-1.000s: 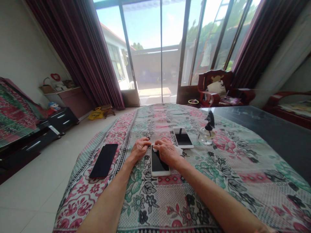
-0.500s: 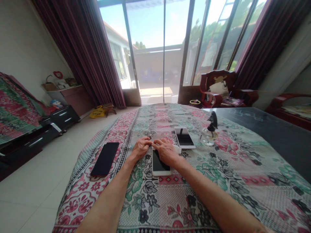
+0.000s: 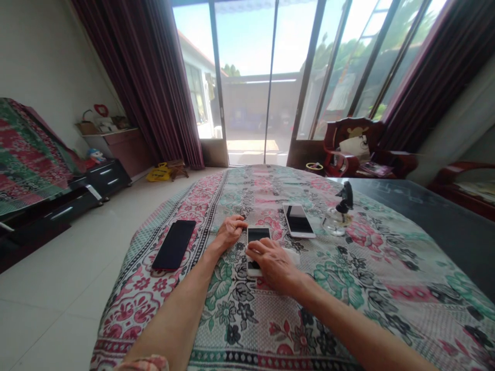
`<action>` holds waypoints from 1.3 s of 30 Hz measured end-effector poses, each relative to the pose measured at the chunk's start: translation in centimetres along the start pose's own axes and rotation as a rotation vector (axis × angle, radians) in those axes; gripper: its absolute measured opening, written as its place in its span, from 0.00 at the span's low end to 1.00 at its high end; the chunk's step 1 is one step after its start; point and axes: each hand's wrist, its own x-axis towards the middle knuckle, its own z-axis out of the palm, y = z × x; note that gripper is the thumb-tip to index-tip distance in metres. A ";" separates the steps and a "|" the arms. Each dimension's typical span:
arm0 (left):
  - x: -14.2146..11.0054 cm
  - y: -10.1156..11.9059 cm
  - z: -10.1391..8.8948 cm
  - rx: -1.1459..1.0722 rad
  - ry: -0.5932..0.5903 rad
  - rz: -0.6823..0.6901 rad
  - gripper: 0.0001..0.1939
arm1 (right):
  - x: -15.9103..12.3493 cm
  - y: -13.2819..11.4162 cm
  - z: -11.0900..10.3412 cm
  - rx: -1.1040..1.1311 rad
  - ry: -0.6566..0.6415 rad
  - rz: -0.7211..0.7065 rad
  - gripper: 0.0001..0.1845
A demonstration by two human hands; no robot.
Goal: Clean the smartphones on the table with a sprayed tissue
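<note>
A white-framed smartphone [image 3: 258, 234] lies face up on the patterned tablecloth in front of me. My left hand [image 3: 231, 230] is closed at its upper left corner, fingertips against the edge. Lying over the lower part of the screen, my right hand [image 3: 275, 262] has its fingers pressed together. A white tissue or thin cloth [image 3: 293, 256] pokes out from the right side of that hand; the rest of it is hidden under the palm. To the right is a second white smartphone [image 3: 299, 221], and on the left a dark smartphone [image 3: 174, 245], both untouched.
A clear spray bottle [image 3: 337, 219] with a black nozzle stands on the right of the tablecloth [image 3: 301, 340]. Beyond it is a dark tabletop [image 3: 398, 206] and a red wooden chair [image 3: 340, 136]. A yellow bag [image 3: 158, 172] sits on the floor at left.
My right hand has slid down the phone toward me, the white tissue moving with it, uncovering the upper screen. My left hand stays at the corner. The whole view has shifted slightly.
</note>
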 end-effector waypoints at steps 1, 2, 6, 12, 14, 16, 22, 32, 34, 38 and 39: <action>0.0 -0.1 0.1 0.002 0.001 0.002 0.17 | -0.5 -0.2 -0.1 0.011 -0.007 -0.011 0.14; 0.0 -0.1 0.1 0.006 -0.001 0.004 0.17 | -0.9 -0.4 -0.1 0.024 -0.010 -0.019 0.15; 0.1 -0.4 0.3 0.017 -0.008 0.003 0.17 | -1.2 -0.1 -0.2 0.062 -0.011 -0.047 0.16; 0.1 0.0 0.0 0.008 -0.024 -0.017 0.17 | 2.3 2.8 0.3 0.029 0.042 0.021 0.18; 0.1 0.2 -0.2 0.013 -0.040 -0.022 0.18 | 3.6 3.8 0.5 0.011 0.062 0.054 0.19; 0.2 0.3 -0.2 0.020 -0.045 -0.028 0.18 | 4.4 4.3 0.6 -0.002 0.071 0.087 0.20; 0.2 0.2 -0.1 0.012 -0.033 -0.036 0.18 | 2.6 2.9 0.6 0.028 0.066 0.034 0.17; 0.2 0.1 -0.1 0.008 -0.028 -0.021 0.18 | -2.4 -0.9 0.1 0.112 -0.010 -0.062 0.15; 0.2 0.1 -0.1 0.006 -0.025 -0.026 0.18 | -2.7 -1.3 0.1 0.114 -0.024 -0.068 0.15; 0.2 0.1 -0.2 0.013 -0.044 -0.018 0.18 | -1.8 -0.7 0.0 0.088 -0.023 -0.067 0.14; 0.2 0.0 -0.2 0.017 -0.048 -0.019 0.18 | -1.2 -0.2 0.0 0.075 -0.010 -0.058 0.15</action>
